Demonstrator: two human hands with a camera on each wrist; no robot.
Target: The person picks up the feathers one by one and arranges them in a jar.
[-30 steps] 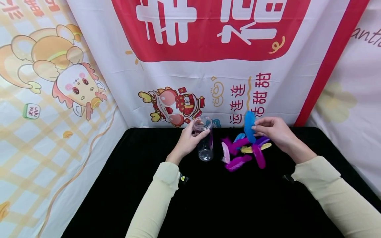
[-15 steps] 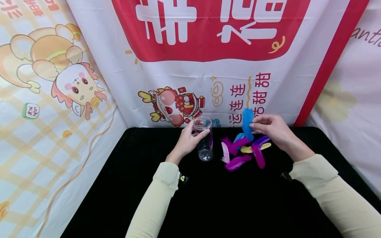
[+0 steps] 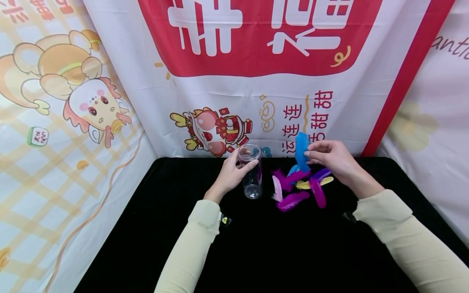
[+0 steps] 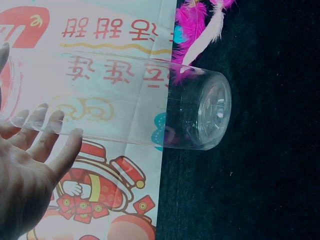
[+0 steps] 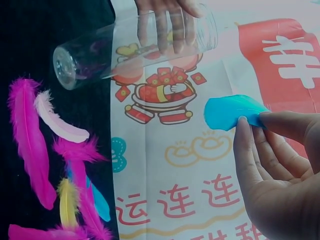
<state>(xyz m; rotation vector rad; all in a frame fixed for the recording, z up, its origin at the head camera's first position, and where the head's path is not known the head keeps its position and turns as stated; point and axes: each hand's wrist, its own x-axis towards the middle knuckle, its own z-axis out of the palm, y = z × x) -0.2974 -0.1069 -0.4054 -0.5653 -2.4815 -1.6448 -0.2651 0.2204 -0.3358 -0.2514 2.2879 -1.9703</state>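
A clear plastic jar (image 3: 253, 179) with an open mouth stands near the back of the black table. My left hand (image 3: 232, 173) grips it round its upper part; in the left wrist view the fingers (image 4: 65, 150) lie along the jar's wall (image 4: 135, 100). To the right, my right hand (image 3: 335, 160) pinches a blue feather (image 3: 302, 152) between thumb and fingertips, held up above a loose pile of feathers. In the right wrist view the blue feather (image 5: 232, 111) points toward the jar (image 5: 90, 55). Nothing shows inside the jar.
Several feathers lie right of the jar: magenta (image 3: 293, 201), pale pink (image 3: 277, 188), yellow (image 3: 303, 184), purple (image 3: 321, 174) and another blue one (image 3: 294, 168). A printed cloth backdrop (image 3: 220, 89) rises behind the black table (image 3: 256, 252), with a patterned cloth (image 3: 47, 171) at the left.
My right hand has moved slightly left and up with the blue feather, closer to the jar. The left hand and the jar have stayed in place.
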